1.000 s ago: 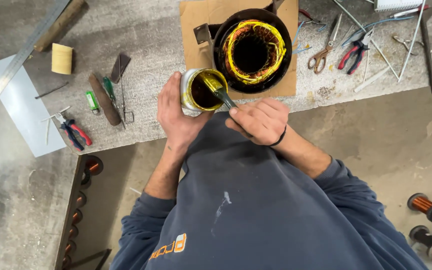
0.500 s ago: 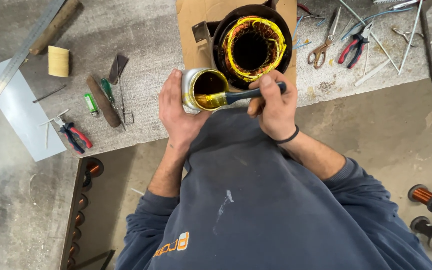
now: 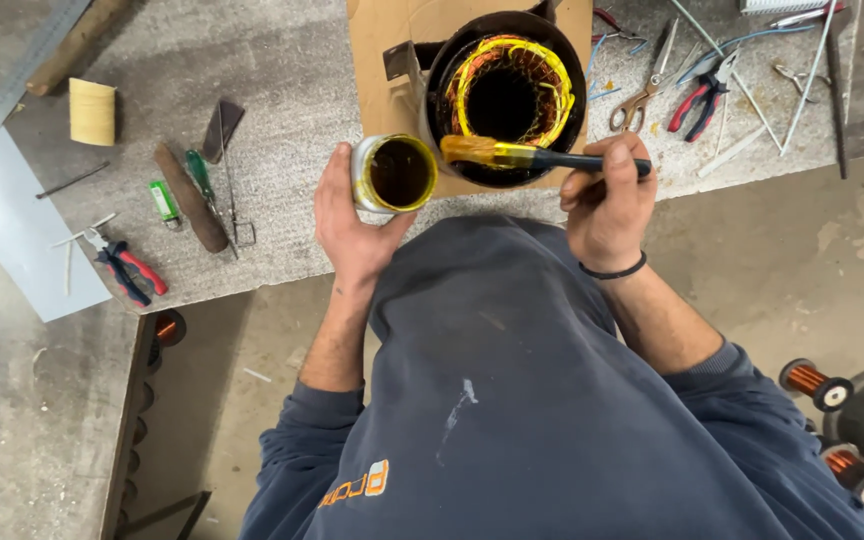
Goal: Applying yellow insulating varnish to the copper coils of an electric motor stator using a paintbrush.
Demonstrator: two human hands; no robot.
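Note:
My left hand (image 3: 352, 215) grips a small metal can (image 3: 394, 173) with a yellow-stained rim and dark liquid inside, held over the bench edge. My right hand (image 3: 607, 195) holds a black-handled brush (image 3: 542, 156) level, its yellow wet bristles lying over the near rim of a black motor stator (image 3: 508, 92). The stator has yellow and orange windings around its bore and sits on a sheet of cardboard (image 3: 382, 30). The brush tip is just right of the can and apart from it.
Scissors (image 3: 642, 95), red-handled pliers (image 3: 697, 100) and thin rods lie at the right of the bench. At the left are a wooden-handled tool (image 3: 192, 198), a green lighter (image 3: 163, 200), small red cutters (image 3: 127, 268), a yellow roll (image 3: 92, 111) and a grey sheet (image 3: 12, 230). Copper wire spools (image 3: 812, 380) stand low right.
The brush has come out of the can and moved right and up onto the stator's rim. My right hand shifted right with it. The can stays in my left hand.

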